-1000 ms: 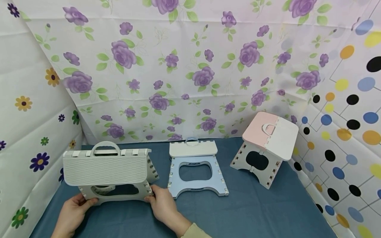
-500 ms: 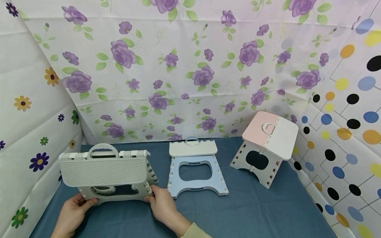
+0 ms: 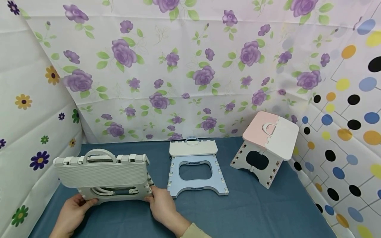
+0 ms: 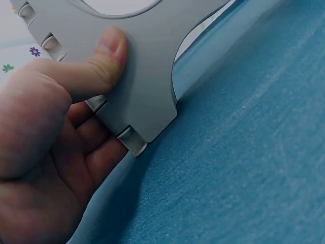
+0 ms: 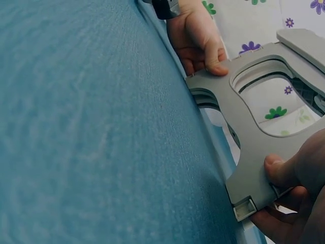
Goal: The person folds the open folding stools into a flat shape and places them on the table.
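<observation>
A pale grey-green folding stool (image 3: 98, 175) stands partly folded at the left of the head view, its ribbed seat half hanging down toward the front and its carry handle at the top. My left hand (image 3: 71, 213) grips the lower left edge of the near leg panel. In the left wrist view, the thumb (image 4: 109, 56) lies on the panel's face and the fingers curl behind its edge. On the lower right edge of the same panel, my right hand (image 3: 163, 205) pinches likewise, thumb in front, as the right wrist view shows. The far leg panel is mostly hidden.
A blue and white folding stool (image 3: 196, 188), folded flat or nearly so, lies at centre. Farther right stands an unfolded pink and white stool (image 3: 281, 138). Blue cloth (image 3: 238, 215) covers the table, with patterned curtains (image 3: 178, 66) behind and at both sides.
The grey-green stool's top edge and handle have sunk and shifted left. Its far leg panel has drawn closer to the near one. Both hands keep their grip in place.
</observation>
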`<state>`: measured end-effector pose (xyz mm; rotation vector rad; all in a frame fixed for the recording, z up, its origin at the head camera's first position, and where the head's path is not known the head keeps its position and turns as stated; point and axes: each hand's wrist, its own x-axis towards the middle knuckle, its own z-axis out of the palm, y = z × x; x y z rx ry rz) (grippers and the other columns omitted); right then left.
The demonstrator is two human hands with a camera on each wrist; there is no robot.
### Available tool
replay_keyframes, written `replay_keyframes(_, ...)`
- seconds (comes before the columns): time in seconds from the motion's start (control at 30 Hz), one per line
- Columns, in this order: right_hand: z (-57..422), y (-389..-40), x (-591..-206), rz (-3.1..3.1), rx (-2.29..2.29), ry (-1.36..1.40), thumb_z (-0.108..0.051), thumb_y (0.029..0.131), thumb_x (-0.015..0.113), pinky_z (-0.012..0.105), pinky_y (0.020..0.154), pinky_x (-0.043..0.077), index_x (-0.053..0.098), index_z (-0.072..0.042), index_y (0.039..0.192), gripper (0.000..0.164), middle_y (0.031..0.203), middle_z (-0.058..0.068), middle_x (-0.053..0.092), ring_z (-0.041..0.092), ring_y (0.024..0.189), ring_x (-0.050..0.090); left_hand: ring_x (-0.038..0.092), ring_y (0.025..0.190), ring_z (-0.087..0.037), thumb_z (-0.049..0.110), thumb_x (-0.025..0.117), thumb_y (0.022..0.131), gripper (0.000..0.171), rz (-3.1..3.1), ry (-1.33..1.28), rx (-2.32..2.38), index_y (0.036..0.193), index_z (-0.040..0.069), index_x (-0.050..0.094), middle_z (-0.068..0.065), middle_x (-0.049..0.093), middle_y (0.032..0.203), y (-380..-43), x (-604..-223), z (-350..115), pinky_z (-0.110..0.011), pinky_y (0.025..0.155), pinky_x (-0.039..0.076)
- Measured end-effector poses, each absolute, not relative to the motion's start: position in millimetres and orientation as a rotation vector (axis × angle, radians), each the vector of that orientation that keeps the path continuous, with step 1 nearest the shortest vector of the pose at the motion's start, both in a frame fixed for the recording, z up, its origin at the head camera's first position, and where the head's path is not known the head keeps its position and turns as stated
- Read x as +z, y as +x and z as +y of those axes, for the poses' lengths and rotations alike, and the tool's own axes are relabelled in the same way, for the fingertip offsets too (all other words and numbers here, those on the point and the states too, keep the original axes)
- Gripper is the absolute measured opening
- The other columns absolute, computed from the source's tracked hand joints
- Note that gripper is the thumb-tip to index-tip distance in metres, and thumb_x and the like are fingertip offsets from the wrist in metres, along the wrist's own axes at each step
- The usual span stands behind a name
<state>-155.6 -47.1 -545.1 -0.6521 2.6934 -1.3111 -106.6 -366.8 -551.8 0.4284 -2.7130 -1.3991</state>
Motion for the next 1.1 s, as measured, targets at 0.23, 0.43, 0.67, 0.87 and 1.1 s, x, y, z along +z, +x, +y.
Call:
replay_keyframes(0.23, -46, -156, -542, 2.673, -1.307, -0.664, -0.021, 0.098, 0.078, 0.022, 0.058, 0.05, 0.075, -0.015, 0.106, 0.01, 0.086, -0.006, 0.075, -0.002, 0.069, 0.063, 0.065, 0.077, -0.008, 0.021, 0.076, 0.103, 0.043, -2.678, 0.437, -1.413, 0.127, -0.014, 0.067, -0.011, 0.077, 0.1, -106, -553, -368, -0.028, 0.066, 0.054)
replay_keyframes(0.43, -40, -158, -533, 2.682, -1.256, -0.592, -0.026, 0.095, 0.085, 0.024, 0.057, 0.049, 0.076, -0.017, 0.108, 0.018, 0.083, -0.009, 0.071, -0.001, 0.066, 0.059, 0.064, 0.083, 0.004, 0.028, 0.088, 0.093, 0.067, -2.562, 0.551, -1.432, 0.14, -0.011, 0.061, -0.006, 0.075, 0.111, -104, -555, -369, -0.023, 0.069, 0.057)
replay_keyframes(0.67, -35, -160, -521, 2.719, -1.226, -0.439, -0.027, 0.087, 0.094, 0.03, 0.054, 0.047, 0.063, -0.012, 0.121, 0.048, 0.077, -0.007, 0.061, 0.007, 0.062, 0.056, 0.057, 0.094, 0.013, 0.016, 0.088, 0.092, 0.069, -2.456, 0.488, -1.563, 0.145, -0.001, 0.049, 0.025, 0.057, 0.11, -103, -557, -370, -0.016, 0.075, 0.056)
replay_keyframes(0.87, -34, -160, -520, 2.813, -1.061, -0.561, -0.03, 0.089, 0.092, 0.035, 0.07, 0.057, 0.067, -0.011, 0.143, 0.063, 0.107, 0.006, 0.069, 0.018, 0.089, 0.069, 0.054, 0.098, 0.018, 0.016, 0.083, 0.097, 0.074, -2.447, 0.478, -1.634, 0.157, 0.001, 0.042, 0.03, 0.055, 0.115, -104, -554, -371, -0.014, 0.079, 0.054)
replay_keyframes(1.1, -34, -159, -523, 2.824, -1.057, -0.579, -0.031, 0.094, 0.086, 0.035, 0.073, 0.059, 0.072, -0.012, 0.134, 0.046, 0.113, 0.007, 0.067, 0.02, 0.092, 0.071, 0.055, 0.09, 0.014, 0.013, 0.076, 0.103, 0.065, -2.549, 0.592, -1.502, 0.156, -0.008, 0.045, -0.023, 0.064, 0.135, -107, -549, -368, -0.019, 0.075, 0.056)
